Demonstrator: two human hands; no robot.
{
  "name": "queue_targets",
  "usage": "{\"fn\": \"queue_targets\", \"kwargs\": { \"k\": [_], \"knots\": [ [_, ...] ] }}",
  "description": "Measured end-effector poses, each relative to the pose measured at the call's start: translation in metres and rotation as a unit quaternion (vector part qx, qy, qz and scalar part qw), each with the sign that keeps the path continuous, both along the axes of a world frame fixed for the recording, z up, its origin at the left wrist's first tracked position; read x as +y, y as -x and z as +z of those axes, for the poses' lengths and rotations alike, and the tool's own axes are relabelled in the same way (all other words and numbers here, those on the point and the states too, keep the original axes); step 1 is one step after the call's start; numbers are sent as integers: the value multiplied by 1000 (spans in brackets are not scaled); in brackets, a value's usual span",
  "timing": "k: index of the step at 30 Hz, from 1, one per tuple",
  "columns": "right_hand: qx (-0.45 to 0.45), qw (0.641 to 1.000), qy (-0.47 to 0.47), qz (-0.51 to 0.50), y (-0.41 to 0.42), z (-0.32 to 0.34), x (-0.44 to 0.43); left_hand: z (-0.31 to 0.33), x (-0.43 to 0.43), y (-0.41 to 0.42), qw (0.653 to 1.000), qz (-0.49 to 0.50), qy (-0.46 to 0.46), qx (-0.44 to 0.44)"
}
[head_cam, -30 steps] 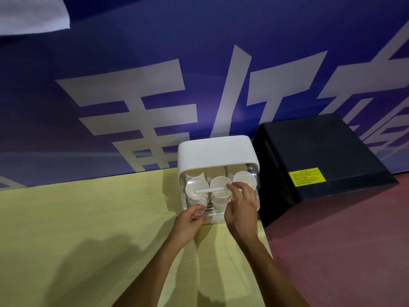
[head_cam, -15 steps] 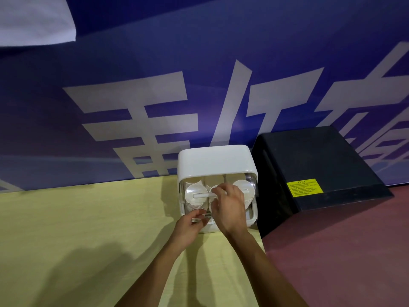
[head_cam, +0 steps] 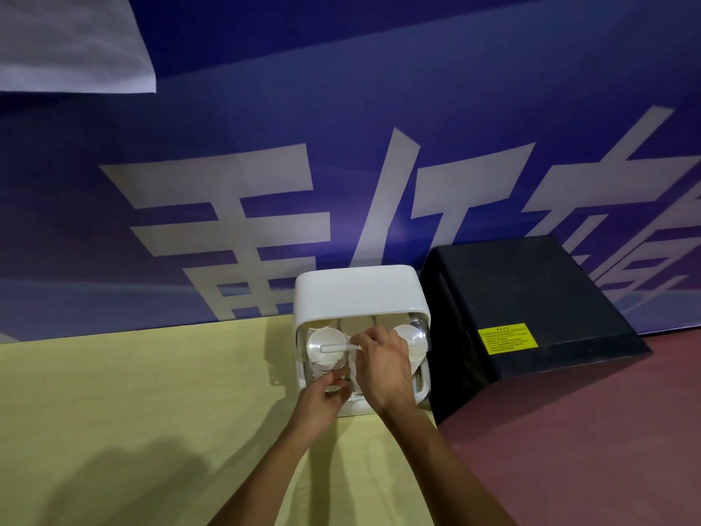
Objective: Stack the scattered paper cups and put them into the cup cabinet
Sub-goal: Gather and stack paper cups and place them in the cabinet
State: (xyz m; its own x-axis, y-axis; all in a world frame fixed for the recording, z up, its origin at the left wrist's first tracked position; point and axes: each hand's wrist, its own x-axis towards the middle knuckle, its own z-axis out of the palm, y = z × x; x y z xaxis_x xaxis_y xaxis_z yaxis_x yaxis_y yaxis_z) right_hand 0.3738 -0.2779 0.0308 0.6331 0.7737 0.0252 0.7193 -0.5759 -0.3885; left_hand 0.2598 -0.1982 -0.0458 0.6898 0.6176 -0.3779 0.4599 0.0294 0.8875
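The white cup cabinet (head_cam: 356,294) stands on the yellow table (head_cam: 132,392) against the blue wall. Behind its clear front door are stacks of white paper cups, one on the left (head_cam: 326,341) and one on the right (head_cam: 411,336); the middle stack is hidden by my hand. My right hand (head_cam: 383,366) has its fingers curled over the white bar handle (head_cam: 337,348) of the door. My left hand (head_cam: 320,402) is lower down, its fingertips pinching the door's bottom edge.
A black slanted box (head_cam: 531,298) with a yellow label (head_cam: 507,337) sits right beside the cabinet. A dark red surface (head_cam: 607,449) lies to the right of the table. The blue banner wall (head_cam: 265,146) closes the back.
My right hand has slid left along the handle, from the right cup stack to the middle. My left hand stays at the door's lower edge. The view has tilted upward a little.
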Motion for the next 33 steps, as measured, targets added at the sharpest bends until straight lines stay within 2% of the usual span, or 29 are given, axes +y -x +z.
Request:
{"fn": "queue_targets", "kwargs": {
  "k": [10, 13, 16, 19, 25, 33],
  "knots": [
    [16, 999, -34, -2, 8, -8, -14, -4, -1, 9, 1000, 0, -6, 6],
    [46, 994, -94, -15, 9, -12, -18, -5, -10, 6, 999, -23, 26, 23],
    [45, 992, -115, -26, 10, -15, -19, -2, -21, -5, 994, -65, 83, 30],
    [60, 990, -122, -30, 9, -14, -21, 4, -26, -14, 992, -96, 81, 32],
    [86, 989, -114, -36, 8, -8, -21, 17, -22, -27, 995, -53, 84, -15],
    [75, 988, -127, -45, 8, -12, -19, 15, -17, -26, 996, -37, 79, -15]
  ]
}}
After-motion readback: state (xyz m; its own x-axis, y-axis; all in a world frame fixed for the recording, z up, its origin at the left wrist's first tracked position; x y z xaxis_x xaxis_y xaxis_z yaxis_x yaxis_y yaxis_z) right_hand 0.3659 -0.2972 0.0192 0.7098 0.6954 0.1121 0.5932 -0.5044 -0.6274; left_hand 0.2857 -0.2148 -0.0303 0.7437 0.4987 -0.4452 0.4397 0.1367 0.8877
